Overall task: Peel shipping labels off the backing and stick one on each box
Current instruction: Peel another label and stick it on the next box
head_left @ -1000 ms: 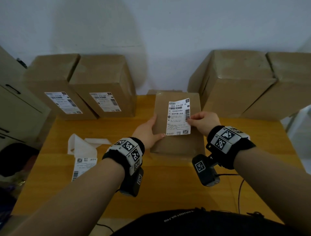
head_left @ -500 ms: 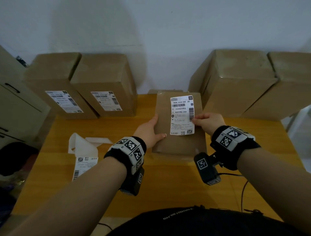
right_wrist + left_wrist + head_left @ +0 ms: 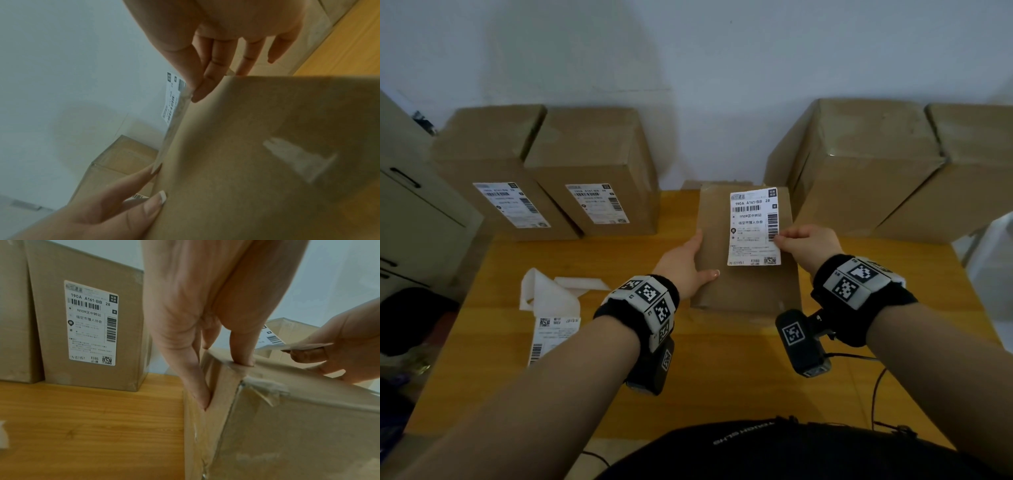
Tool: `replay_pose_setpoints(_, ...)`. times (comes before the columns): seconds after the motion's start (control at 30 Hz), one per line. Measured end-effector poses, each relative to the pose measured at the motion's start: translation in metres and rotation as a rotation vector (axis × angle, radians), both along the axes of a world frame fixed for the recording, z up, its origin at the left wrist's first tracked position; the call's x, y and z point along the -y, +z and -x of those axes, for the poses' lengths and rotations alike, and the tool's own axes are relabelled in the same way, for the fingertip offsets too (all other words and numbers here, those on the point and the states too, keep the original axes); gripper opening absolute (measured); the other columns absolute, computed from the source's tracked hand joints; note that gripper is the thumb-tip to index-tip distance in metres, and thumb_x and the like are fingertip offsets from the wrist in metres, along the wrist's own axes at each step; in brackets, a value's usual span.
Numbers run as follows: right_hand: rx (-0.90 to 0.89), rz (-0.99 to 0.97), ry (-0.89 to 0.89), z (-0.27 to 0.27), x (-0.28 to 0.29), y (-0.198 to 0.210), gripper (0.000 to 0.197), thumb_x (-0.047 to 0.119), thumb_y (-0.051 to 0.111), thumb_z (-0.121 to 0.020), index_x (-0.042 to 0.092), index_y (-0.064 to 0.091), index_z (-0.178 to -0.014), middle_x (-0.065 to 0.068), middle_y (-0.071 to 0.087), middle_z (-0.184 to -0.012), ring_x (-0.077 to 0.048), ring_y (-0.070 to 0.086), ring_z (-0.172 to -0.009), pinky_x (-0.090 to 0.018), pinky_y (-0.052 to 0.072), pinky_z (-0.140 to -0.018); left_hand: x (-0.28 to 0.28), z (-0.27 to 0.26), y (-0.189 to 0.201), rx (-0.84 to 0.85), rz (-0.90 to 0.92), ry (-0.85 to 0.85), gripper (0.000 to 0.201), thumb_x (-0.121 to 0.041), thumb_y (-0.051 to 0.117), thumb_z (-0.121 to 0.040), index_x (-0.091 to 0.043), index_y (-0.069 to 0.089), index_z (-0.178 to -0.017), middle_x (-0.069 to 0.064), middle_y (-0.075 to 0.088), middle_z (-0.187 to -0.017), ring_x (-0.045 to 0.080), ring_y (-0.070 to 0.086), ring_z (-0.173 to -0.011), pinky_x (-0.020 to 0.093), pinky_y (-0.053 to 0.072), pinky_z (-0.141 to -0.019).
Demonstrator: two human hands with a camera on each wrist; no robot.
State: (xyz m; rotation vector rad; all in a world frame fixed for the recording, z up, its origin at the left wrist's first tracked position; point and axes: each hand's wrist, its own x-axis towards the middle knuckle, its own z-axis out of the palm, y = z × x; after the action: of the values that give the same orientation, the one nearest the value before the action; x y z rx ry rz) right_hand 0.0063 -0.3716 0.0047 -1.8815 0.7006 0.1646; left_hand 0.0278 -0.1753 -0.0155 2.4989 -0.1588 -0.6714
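Observation:
A plain brown box (image 3: 746, 284) lies flat on the wooden table (image 3: 705, 370) in front of me. My left hand (image 3: 688, 263) braces its left edge, with the thumb on top and straight fingers (image 3: 197, 386) down the side wall. My right hand (image 3: 780, 240) pinches the right edge of a white shipping label (image 3: 753, 226) between thumb and fingers. The label hangs over the far right part of the box top. In the left wrist view the label (image 3: 271, 340) is raised off the cardboard at the pinched edge. Whether its far edge touches the box I cannot tell.
Two labelled boxes (image 3: 510, 205) (image 3: 595, 202) stand at the back left. Two plain boxes (image 3: 859, 171) (image 3: 969, 171) stand at the back right. A curled backing strip with labels (image 3: 551, 308) lies left of my left arm. A cabinet (image 3: 407, 222) stands beyond the table's left edge.
My right hand has carried the label a little farther away and to the right over the box top, and straightened it. My left hand has kept its place on the box.

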Motion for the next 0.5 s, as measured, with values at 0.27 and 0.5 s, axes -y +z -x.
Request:
replay_pose_setpoints(0.27, -0.049, 0.067, 0.02, 0.0, -0.006, -0.005, 0.017, 0.02, 0.064, -0.086, 0.015, 0.067, -0.102, 0.002, 0.063, -0.094, -0.015, 0.059, -0.092, -0.029, 0.049, -0.081, 0.001, 0.001, 0.0, 0.01, -0.016, -0.001, 0.087, -0.035, 0.063, -0.086, -0.025, 0.005, -0.15, 0.005, 0.041, -0.145, 0.023, 0.045, -0.127, 0.032, 0.041, -0.101)
replay_pose_setpoints(0.5, -0.085, 0.05, 0.015, -0.001, -0.012, -0.006, 0.016, 0.022, 0.063, -0.086, 0.016, 0.066, -0.101, 0.004, 0.062, -0.09, -0.012, 0.056, -0.087, -0.027, 0.045, -0.076, 0.002, 0.003, 0.003, 0.013, -0.02, -0.004, 0.087, -0.034, 0.063, -0.087, -0.025, 0.004, -0.15, 0.004, 0.042, -0.145, 0.022, 0.046, -0.127, 0.033, 0.042, -0.101)
